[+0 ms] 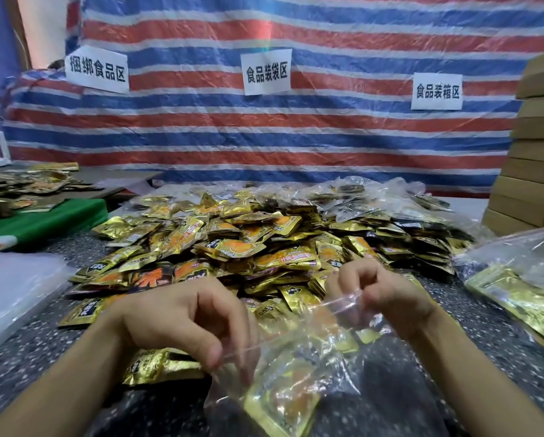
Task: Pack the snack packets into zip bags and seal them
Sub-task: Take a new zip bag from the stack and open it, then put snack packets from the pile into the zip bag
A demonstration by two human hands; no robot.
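Observation:
A clear zip bag (299,370) with gold snack packets inside hangs in front of me, low in the middle. My left hand (182,320) pinches the left end of its red zip strip. My right hand (381,294) pinches the right end of the same strip, slightly higher. A large heap of loose gold snack packets (248,244) covers the table behind my hands. One loose gold packet (157,365) lies just under my left wrist.
A filled zip bag (516,279) lies at the right. More filled bags (374,193) pile up at the back. Stacked cardboard boxes (535,165) stand at far right. A stack of clear bags (15,294) lies left, by a green board (43,219). The speckled table (485,357) runs beneath.

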